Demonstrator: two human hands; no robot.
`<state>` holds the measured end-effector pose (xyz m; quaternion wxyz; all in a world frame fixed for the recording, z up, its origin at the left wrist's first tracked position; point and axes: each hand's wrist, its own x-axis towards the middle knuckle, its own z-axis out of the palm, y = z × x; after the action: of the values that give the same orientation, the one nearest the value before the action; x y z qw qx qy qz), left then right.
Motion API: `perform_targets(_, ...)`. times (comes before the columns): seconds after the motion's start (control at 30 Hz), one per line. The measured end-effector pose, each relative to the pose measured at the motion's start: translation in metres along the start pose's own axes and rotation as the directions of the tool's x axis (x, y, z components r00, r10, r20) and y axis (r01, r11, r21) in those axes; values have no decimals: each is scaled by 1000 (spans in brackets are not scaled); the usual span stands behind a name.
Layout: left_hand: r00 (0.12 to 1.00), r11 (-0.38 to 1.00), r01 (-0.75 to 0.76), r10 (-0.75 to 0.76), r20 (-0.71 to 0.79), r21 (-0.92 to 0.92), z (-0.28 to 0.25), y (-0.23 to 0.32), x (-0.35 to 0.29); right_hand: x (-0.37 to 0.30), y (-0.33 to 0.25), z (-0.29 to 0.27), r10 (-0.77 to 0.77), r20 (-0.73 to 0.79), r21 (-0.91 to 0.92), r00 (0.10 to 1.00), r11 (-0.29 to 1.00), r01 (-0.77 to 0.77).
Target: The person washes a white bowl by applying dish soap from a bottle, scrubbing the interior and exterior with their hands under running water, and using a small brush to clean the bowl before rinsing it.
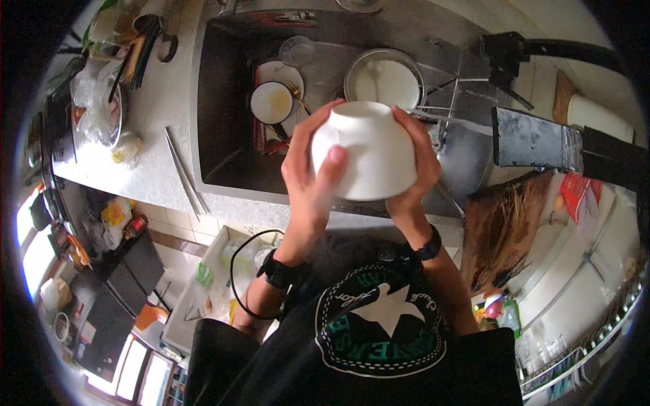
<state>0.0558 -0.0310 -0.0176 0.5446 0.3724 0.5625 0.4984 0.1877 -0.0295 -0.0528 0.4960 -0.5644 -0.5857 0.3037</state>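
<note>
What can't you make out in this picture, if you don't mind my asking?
In the head view:
- Inside of the white bowl: its outer wall faces the camera.
- Some fingers of the left hand and right hand: hidden behind the bowl.
- Near side of the metal pot: covered by bowl and right hand.
- Clear round object: cut off by the upper edge.

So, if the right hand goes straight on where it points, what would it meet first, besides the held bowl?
Probably the round metal pot in the sink, beyond the white bowl; depth is unclear, so the right hand may pass above it.
</note>
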Motion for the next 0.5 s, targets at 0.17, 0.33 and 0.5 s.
perform_targets(0.17,642,445,-755,653,402,482,-17,-9,24,7,3,-1,210,94,131,973,966,-221)
perform_targets(0.33,970,815,-240,218,105,528,-13,5,34,19,-10,-7,96,193,-28,977,995,-92)
perform_targets(0.5,934,924,322,-346,-90,-205,15,-10,14,15,-1,-10,75,132,274,988,955,-110)
